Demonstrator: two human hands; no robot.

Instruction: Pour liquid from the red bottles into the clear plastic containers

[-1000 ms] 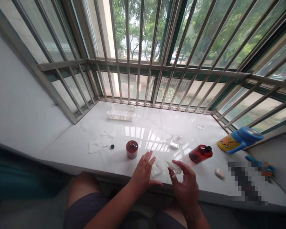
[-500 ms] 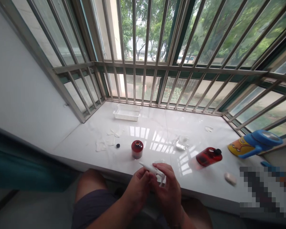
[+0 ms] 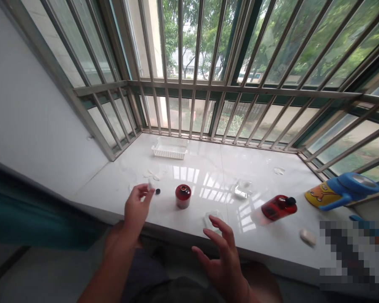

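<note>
My left hand (image 3: 137, 206) is raised over the white marble sill (image 3: 107, 195), pinching a small white plastic piece (image 3: 150, 184) at its fingertips, close to a small black cap (image 3: 158, 191). A red cylindrical jar (image 3: 183, 196) with an uncapped top stands to the right of that hand. My right hand (image 3: 221, 261) is open, fingers spread and holding nothing, just below a transparent plastic piece (image 3: 212, 221) near the sill's front edge. A red bottle with a black cap (image 3: 278, 207) lies further right.
Several white wipes (image 3: 153, 173) lie on the sill behind my left hand. There are a white plastic basket (image 3: 169, 148), a transparent container (image 3: 242, 189), a white soap bar (image 3: 308, 237) and a blue-and-yellow child's item (image 3: 342, 191). Steel window bars (image 3: 227, 109) close off the far side.
My hands have come apart. The left hand has moved left with the small white piece, near the black cap, and the right hand no longer holds anything. The view has shifted slightly.
</note>
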